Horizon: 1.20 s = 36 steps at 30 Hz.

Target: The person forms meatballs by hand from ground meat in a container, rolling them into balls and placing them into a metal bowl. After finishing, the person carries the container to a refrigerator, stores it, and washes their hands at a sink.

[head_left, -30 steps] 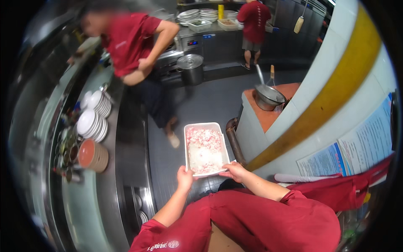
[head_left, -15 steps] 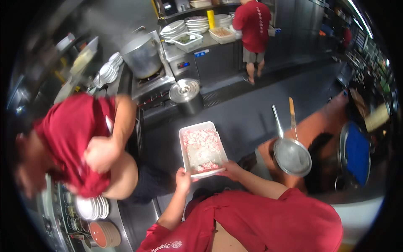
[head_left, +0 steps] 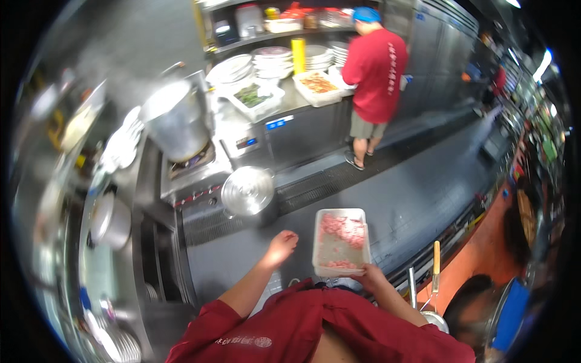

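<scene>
Left hand (head_left: 282, 247) free, fingers loosely curled, just left of the tray and apart from it. Right hand (head_left: 369, 278) grasping the near right corner of the tray; finger placement under the rim cannot be made out. Tray (head_left: 334, 247): white, smooth, plastic-looking, rectangular with rounded corners, carried in front of the body above the dark grey floor (head_left: 411, 187). Inside, pink-and-white chopped meat (head_left: 344, 226), crumbly, heaped toward the far end; smaller strip along the near edge, tray bottom showing pale between. Left of the tray, beyond the left hand, a round lidded metal pot (head_left: 248, 190), shiny on top. Right, a wooden-handled tool (head_left: 436, 259), slim and straight, beside a terracotta-orange surface (head_left: 469, 251)
</scene>
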{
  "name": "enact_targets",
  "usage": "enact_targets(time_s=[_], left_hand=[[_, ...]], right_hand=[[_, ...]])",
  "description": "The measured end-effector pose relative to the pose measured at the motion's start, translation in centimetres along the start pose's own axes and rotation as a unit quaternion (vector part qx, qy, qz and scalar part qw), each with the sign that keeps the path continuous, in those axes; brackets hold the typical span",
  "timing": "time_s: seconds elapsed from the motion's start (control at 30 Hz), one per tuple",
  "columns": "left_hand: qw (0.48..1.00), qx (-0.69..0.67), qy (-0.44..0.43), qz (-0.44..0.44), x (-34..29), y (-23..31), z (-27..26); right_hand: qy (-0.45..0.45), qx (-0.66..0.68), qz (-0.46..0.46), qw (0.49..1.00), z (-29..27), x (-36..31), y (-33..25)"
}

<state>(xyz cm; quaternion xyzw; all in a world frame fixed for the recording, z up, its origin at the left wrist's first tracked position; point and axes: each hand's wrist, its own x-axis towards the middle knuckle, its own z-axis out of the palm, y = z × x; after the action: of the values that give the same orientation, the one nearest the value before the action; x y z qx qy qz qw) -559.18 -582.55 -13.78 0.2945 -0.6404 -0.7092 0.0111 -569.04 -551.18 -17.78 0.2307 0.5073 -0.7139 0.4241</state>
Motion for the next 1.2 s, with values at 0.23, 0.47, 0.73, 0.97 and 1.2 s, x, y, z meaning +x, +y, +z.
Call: enact_targets(time_s=[0.23,0.47,0.73,0.97,1.2], left_hand=[[0.976,0.13,-0.163,-0.065,23.9,7.2,9.1],[0.932,0.201,-0.052,-0.298,42.2,-1.0,5.7],[0.854,0.413,-0.312,0.043,50.0,-0.9,9.7],[0.809,0.393,-0.435,0.05,72.0,6.5,27.7],[0.92,0.167,-0.222,-0.276,97.6,20.2,58.2]], right_hand=[[0.161,0.098,-0.119,0.975,-2.5,9.1,-10.3],[0.141,0.302,-0.056,0.941,-9.1,21.5,-23.7],[0.207,0.358,-0.078,0.907,-24.4,29.6,-37.0],[0.322,0.401,-0.103,0.851,-34.0,34.8,-47.4],[0.426,0.457,-0.065,0.778,-40.1,36.8,-55.0]])
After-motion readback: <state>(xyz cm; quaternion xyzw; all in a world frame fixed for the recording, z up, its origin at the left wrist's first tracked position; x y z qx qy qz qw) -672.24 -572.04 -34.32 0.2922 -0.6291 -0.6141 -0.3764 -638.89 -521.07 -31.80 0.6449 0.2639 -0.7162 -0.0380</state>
